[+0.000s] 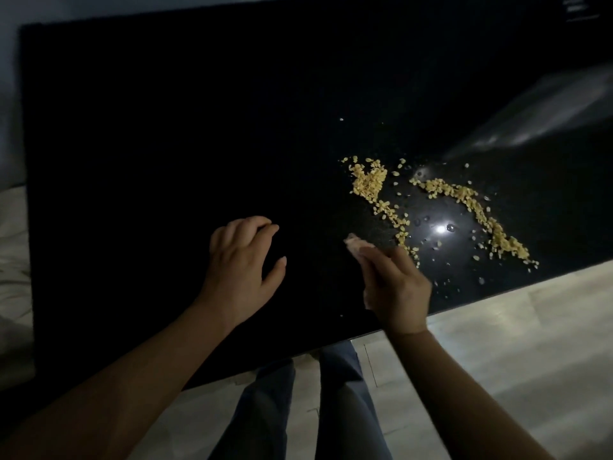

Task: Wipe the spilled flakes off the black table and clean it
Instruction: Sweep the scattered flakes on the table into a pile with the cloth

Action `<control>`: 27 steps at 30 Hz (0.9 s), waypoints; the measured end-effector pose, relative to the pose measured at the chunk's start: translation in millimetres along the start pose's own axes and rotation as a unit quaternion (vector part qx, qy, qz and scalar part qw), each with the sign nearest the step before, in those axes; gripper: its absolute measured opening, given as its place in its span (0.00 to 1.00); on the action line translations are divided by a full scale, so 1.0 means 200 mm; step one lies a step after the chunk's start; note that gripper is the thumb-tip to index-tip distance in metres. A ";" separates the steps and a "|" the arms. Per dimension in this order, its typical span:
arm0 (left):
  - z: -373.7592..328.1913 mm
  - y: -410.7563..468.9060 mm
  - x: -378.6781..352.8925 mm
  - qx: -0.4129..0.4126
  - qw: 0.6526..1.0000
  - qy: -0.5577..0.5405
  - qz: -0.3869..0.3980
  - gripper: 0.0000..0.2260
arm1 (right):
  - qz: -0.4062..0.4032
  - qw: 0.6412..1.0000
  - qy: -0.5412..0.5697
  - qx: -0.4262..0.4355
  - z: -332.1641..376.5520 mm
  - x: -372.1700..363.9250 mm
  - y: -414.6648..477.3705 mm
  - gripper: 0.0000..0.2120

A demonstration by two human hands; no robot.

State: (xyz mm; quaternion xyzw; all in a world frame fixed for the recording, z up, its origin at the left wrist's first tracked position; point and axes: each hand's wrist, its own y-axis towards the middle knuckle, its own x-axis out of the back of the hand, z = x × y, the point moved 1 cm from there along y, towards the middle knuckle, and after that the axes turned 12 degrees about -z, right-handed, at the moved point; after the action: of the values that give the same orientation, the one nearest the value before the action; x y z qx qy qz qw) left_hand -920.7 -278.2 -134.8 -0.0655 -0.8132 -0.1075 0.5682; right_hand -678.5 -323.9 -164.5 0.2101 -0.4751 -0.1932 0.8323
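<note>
Yellow flakes [464, 197] lie spilled in two curved trails on the right part of the glossy black table [166, 144], with stray bits and water drops around them. My left hand [242, 267] hovers over the table's near middle, fingers loosely curled, holding nothing. My right hand [394, 283] is blurred, edge-on just left of the nearest flakes, its fingers extended toward the table's middle. No cloth is visible in either hand.
The table's near edge [464, 297] runs diagonally past my right wrist, with pale floor [514, 360] beyond it. My legs in blue trousers [331, 410] stand below the edge. A bright light reflection [440, 229] shines among the flakes. A pale blurred reflection [547, 117] crosses the far right.
</note>
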 end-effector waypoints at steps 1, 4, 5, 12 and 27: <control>-0.02 0.01 -0.01 -0.003 1.000 0.003 0.002 0.24 | 0.002 1.000 -0.018 0.004 -0.08 0.04 0.02 0.09; -0.08 0.05 -0.03 -0.009 1.000 0.004 0.005 0.25 | 0.016 0.997 -0.073 -0.008 -0.29 0.15 0.12 0.11; -0.10 0.06 -0.04 -0.010 1.000 0.003 0.005 0.24 | 0.020 0.996 -0.083 -0.014 -0.34 0.18 0.15 0.13; -0.14 0.08 -0.04 0.028 0.999 -0.013 -0.029 0.22 | 0.036 0.993 0.096 -0.057 -0.07 0.18 0.15 0.09; 0.06 -0.12 0.05 0.076 0.997 0.010 -0.030 0.23 | 0.068 0.988 0.139 -0.026 0.30 -0.04 -0.16 0.09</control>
State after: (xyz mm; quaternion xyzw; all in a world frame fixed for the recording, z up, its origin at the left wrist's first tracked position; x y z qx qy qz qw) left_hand -941.2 -298.7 -132.4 0.0033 -0.8149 -0.0630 0.5762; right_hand -738.7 -357.4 -159.3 0.1805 -0.3633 -0.1171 0.9065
